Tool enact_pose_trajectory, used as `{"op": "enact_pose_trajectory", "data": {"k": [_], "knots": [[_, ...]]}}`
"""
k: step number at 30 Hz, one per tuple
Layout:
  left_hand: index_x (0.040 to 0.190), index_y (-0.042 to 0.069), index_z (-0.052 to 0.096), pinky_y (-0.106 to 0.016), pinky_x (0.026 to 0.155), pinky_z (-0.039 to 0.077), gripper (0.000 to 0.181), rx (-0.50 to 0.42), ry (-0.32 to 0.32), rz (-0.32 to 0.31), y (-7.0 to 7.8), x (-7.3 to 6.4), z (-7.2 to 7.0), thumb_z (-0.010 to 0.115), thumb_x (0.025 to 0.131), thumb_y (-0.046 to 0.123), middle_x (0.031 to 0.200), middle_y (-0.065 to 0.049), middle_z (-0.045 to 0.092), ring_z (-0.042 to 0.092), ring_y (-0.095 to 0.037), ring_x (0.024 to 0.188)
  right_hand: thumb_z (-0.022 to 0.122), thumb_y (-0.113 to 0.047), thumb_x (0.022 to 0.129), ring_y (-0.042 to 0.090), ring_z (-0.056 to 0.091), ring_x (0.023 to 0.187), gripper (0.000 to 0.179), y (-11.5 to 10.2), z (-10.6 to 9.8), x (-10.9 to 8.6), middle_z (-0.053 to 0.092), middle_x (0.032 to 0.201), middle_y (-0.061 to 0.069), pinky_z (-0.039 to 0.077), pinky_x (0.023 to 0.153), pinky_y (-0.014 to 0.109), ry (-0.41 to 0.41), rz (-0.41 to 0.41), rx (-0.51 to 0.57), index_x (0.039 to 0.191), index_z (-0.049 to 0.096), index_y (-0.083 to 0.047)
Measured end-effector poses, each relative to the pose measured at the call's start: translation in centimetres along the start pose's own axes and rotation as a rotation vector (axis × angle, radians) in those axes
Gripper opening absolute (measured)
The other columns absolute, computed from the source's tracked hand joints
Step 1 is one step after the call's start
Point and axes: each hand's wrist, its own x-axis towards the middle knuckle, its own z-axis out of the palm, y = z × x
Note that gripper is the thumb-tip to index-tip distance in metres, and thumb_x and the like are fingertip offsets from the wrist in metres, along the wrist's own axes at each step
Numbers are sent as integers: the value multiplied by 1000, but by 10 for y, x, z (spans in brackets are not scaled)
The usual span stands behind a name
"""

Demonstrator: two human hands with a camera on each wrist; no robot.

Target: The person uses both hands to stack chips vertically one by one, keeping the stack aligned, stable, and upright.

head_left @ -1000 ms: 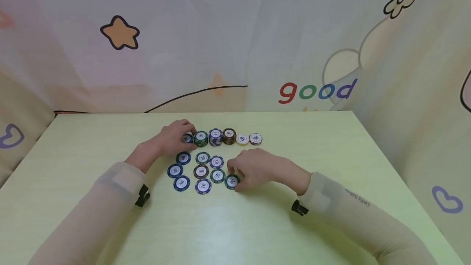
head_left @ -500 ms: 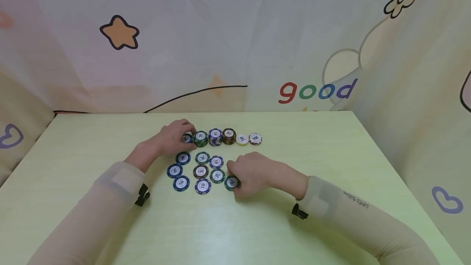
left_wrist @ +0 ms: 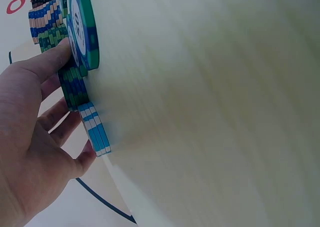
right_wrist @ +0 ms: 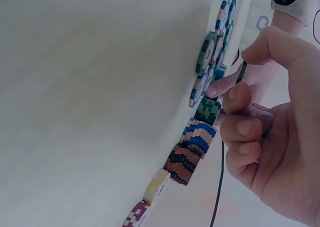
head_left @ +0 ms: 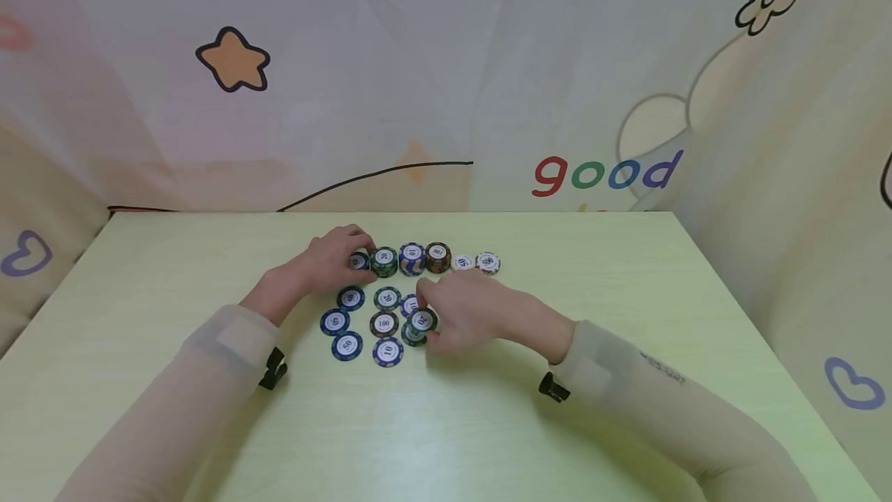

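My right hand (head_left: 468, 310) pinches a green-rimmed poker chip (head_left: 423, 321) marked 20 by its edge, above the loose chips; in the right wrist view this chip (right_wrist: 242, 72) shows edge-on between thumb and finger. At the left end of a row of stacks, my left hand (head_left: 333, 260) grips a stack of dark blue poker chips (head_left: 358, 261), thumb on the near side and fingers on the far side. In the left wrist view that stack (left_wrist: 74, 89) stands beside a light blue and white stack (left_wrist: 95, 129), which my hand hides from the head view.
Rightward along the row stand green (head_left: 384, 261), blue (head_left: 412, 258), brown (head_left: 437, 256), yellow (head_left: 463, 263) and maroon-white (head_left: 488, 262) stacks. Several loose chips lie flat in front, among them a 100 chip (head_left: 384, 324) and a blue 50 chip (head_left: 347, 345). A printed curtain (head_left: 390, 84) hangs behind the table.
My right hand has picked up the green 20 chip from the right of the loose chips and moved it up and leftward. The left hand stays at the dark blue stack.
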Motion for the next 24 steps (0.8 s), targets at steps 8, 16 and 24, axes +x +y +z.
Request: {"op": "enact_pose_trajectory", "data": {"k": [8, 16, 24], "knots": [[127, 6, 65, -68, 100, 37, 42, -3, 3, -2, 0, 0, 0, 77, 93, 28, 140, -19, 53, 50, -38, 126, 71, -39, 89, 10, 47, 55, 42, 0, -11, 20, 49, 61, -7, 35, 53, 28, 61, 19, 3, 119, 61, -11], [126, 7, 65, -68, 99, 37, 41, -2, 2, -8, -2, 0, 1, 77, 94, 28, 138, -18, 54, 50, -37, 123, 72, -41, 89, 13, 56, 66, 43, 1, -11, 44, 60, 78, -3, 44, 56, 27, 117, 68, 22, 115, 59, -8], [124, 7, 65, -64, 96, 39, 39, 3, 16, -6, -1, 0, 2, 77, 93, 27, 136, -18, 55, 51, -35, 119, 71, -34, 89, 13, 58, 64, 38, 1, -11, 64, 63, 83, -2, 45, 54, 27, 139, 111, 27, 115, 59, -9]]}}
